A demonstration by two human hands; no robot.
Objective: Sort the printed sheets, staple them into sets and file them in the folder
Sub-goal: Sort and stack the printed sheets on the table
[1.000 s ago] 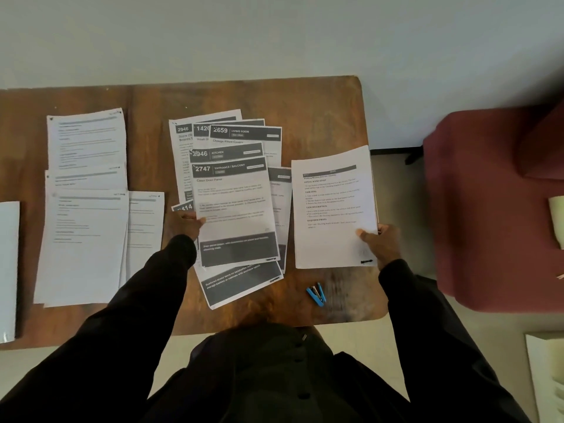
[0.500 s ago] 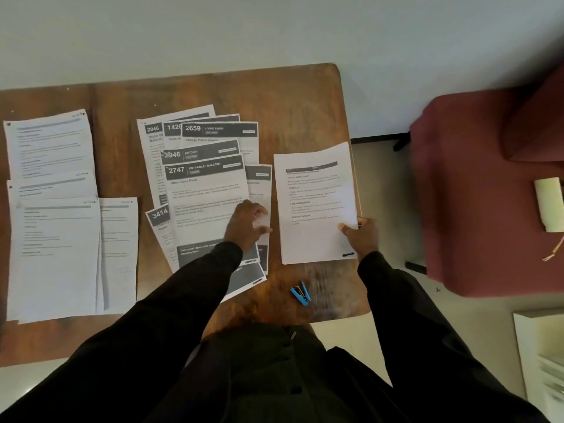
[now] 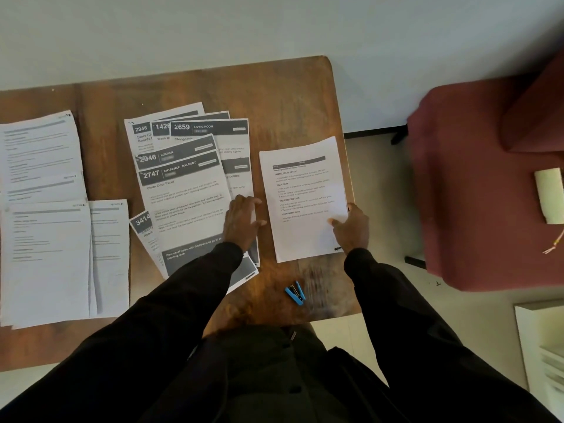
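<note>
Over fanned sheets [image 3: 183,190], left hand [image 3: 242,222] slid rightward, grip released; right hand [image 3: 351,228] pinches stack [image 3: 300,203].

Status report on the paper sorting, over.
Left hand, fingers spread, over fanned dark-header printed sheets. Right hand pinches white text-only sheet set by its right edge. Small blue stapler lies apart, untouched. Nothing blocking.

bare tabletop [image 3: 274,96] behind sheets [image 3: 189,190], stapler [image 3: 295,293] in front

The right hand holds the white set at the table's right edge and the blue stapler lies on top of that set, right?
No. The head view shows the blue stapler on the bare table, apart from the white set, nearer the person. The right hand does hold that set.
</note>
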